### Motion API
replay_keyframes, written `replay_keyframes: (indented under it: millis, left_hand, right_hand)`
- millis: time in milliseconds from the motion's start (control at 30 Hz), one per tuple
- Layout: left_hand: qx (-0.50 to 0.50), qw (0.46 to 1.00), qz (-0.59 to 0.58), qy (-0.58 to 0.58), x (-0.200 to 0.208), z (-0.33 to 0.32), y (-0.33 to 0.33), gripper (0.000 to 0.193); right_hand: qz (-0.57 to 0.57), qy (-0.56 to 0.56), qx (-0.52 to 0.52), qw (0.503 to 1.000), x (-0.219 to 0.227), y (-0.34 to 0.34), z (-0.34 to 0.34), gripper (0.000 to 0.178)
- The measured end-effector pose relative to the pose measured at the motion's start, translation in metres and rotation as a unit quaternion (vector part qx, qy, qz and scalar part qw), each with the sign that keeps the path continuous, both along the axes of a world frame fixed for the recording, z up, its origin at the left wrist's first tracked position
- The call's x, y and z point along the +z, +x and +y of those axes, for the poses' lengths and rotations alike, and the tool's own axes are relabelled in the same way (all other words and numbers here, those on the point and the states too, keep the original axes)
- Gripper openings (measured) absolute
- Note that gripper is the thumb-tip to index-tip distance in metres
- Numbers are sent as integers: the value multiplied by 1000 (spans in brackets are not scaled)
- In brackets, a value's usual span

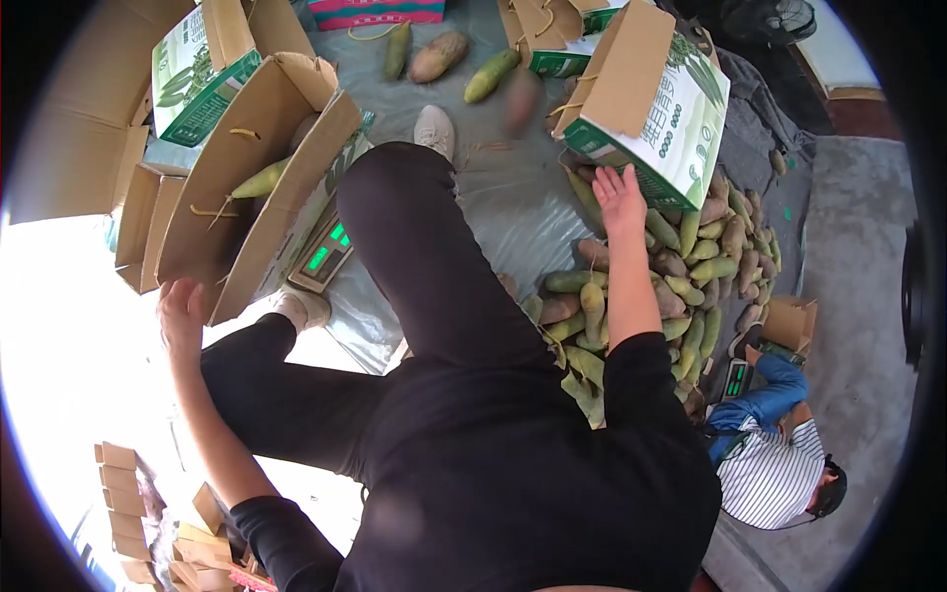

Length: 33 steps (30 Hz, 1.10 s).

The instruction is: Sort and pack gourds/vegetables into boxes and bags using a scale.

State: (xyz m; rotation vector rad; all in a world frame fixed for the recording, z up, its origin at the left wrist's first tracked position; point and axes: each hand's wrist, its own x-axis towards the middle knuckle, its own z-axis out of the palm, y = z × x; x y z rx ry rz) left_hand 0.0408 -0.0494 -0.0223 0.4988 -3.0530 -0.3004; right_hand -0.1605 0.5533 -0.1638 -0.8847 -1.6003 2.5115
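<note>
My left hand [182, 321] is at the near edge of an open cardboard box [222, 197], its fingers loosely bent and apart, holding nothing visible; contact with the edge is unclear. Inside the box lie a green radish [260, 181] and a partly hidden brown one. A scale [322, 253] with a lit green display sits beside the box. My right hand [621, 202] is open, palm up and fingers spread, by the lower corner of a white-and-green carton [651, 109]. Just below it spreads a heap of green and brownish radishes [705, 266]. A blurred brown radish [523, 101] shows farther ahead.
Several loose radishes [439, 57] lie on the plastic sheet [493, 187] ahead. Another printed carton [202, 84] stands at the far left. At right, a person in a striped shirt [774, 474] crouches near another scale [735, 379]. Folded cardboard [123, 503] lies at the lower left.
</note>
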Motion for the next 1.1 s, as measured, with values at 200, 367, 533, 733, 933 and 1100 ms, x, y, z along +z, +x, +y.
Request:
replay_keyframes:
  millis: [200,367,533,733,933,1100]
  left_hand:
    - [-5,1000,-15,-2,-5,-4,-1,16]
    - [-1,1000,1,11,-7,-5,2,16]
    - [16,1000,7,6,0,-9,4,17]
    - [112,993,33,-3,-6,-10,3,35]
    - [191,980,44,-22,-12,-21,14,55]
    - [284,938,66,185,-16,-35,22,65]
  right_hand:
    - [57,-101,28,993,13,-58,11,60]
    - [17,48,68,996,19,-64,16,70]
    - [-54,167,52,983,-1,-42,19,61]
    - [-146,176,163,960,-13,-20,4,43]
    - [-70,226,342,909,51,-70,-79,41]
    - [84,275,493,821,122,-117,-166,42]
